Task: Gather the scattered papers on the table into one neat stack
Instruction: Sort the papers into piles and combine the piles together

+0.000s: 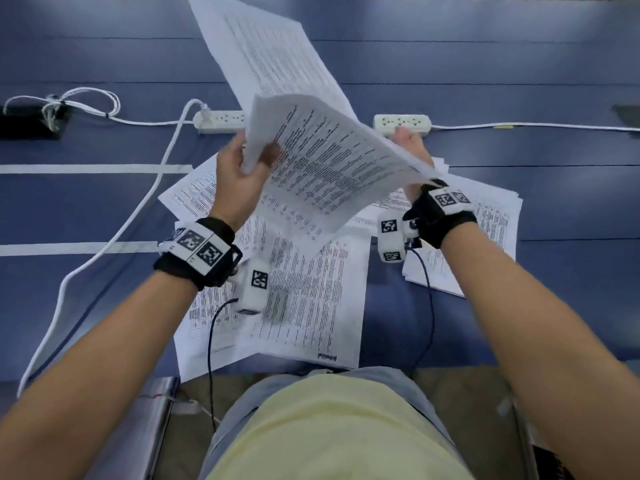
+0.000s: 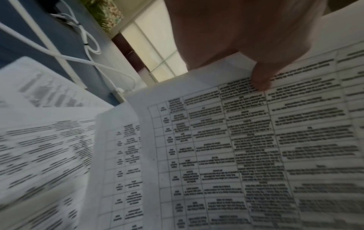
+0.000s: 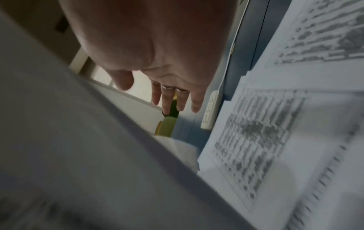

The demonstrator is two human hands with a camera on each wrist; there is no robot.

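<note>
papers only partly gathered so far. one bunch held up in the air over the blue table, tilted, pinched at its near-left corner by the left hand, thumb on the printed side and fingers behind. a second big sheet sticking up behind that bunch, slanting away toward the far side; cannot tell what holds it. right hand mostly hidden behind the right edge of the held bunch; in the right wrist view its fingers look straight and a bit spread, not gripping anything. still lots left lying flat: a big pile close to the body, more sheets to the left under the left arm, and another fanned-out pile on the right, all crooked and overlapping. probably less than half done: loose piles still to pick up, then edges to tap straight. two white power strips and a long white cord lying farther out on the table.
</note>
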